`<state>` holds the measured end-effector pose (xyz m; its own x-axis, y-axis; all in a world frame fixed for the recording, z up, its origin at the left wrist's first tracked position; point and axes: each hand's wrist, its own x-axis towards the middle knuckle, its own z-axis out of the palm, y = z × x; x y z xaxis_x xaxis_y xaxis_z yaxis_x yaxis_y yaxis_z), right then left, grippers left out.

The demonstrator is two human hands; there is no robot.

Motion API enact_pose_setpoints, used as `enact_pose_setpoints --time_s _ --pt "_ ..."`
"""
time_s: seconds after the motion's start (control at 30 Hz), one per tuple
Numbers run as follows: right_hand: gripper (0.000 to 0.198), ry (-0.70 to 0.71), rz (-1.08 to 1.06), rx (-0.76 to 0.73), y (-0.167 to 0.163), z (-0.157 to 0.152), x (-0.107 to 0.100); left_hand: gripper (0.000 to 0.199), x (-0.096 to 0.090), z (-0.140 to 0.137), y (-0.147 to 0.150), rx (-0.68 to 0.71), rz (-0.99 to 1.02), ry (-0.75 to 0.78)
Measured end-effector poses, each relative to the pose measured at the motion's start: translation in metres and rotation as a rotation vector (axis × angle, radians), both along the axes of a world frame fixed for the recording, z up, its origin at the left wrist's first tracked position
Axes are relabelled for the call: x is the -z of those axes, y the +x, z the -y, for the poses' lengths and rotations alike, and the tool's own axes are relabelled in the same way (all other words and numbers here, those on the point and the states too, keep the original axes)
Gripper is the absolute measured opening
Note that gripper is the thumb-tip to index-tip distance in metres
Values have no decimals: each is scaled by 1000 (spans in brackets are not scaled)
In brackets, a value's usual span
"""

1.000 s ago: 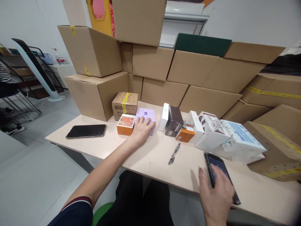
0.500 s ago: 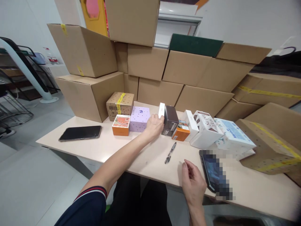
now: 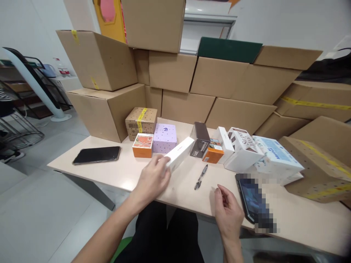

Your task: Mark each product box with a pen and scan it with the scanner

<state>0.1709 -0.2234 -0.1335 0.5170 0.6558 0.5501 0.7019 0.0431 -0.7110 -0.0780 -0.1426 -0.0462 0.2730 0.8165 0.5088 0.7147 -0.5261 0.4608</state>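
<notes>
Fingers (image 3: 162,160) first: on the left hand (image 3: 152,178), pinching the near end of a slim white box (image 3: 179,153) at mid-frame; on the right hand (image 3: 228,210), lower right of centre, half curled with a gap at the thumb, nothing seen held. Near end judged gripped as the closest to reach, with the far end pointing toward upper right. Not determined whether any part bears on the counter (image 3: 126,168).

Listed next, largest to smallest. Across the upper frame: brown cartons (image 3: 190,106), stacked along the back, presumably to spare the front for handling. At right edge: a taped carton (image 3: 323,179), hemming in that side. Right of centre, set close in a row, probably to save room: a white-and-blue box (image 3: 278,159), a brown-patterned white box (image 3: 242,155) and a dark brown box (image 3: 200,140), the last near the far end and judged an obstacle that way. Left of centre, grouped: a dotted box (image 3: 141,122), a lavender box (image 3: 165,140), hard by the slim one with contact unclear, and an orange box (image 3: 143,148). Lying flat at left: a phone (image 3: 96,155). Between hand and row: a pen (image 3: 201,177), apart from both.
</notes>
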Motion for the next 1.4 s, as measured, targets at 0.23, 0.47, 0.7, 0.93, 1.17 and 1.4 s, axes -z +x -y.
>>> enact_pose_setpoints --time_s 0.23,0.47,0.7,0.93,1.17,1.4 --pt "34 77 136 -120 -28 -26 -16 38 44 -1 -53 64 777 -245" --pt "57 -144 325 -249 -53 -63 -11 51 57 -23 -43 62 1078 -381" --pt "53 -123 316 -280 -44 -56 0 49 61 -22 -37 -113 1025 -436" --pt "45 -23 361 -207 -44 -53 1 60 59 -18 -34 -18 960 -470" --pt "44 -26 341 -188 -44 -51 -1 61 61 -18 -37 28 852 -487" --pt "45 -52 300 -184 -44 -50 -4 61 65 -19 -39 89 830 -441"
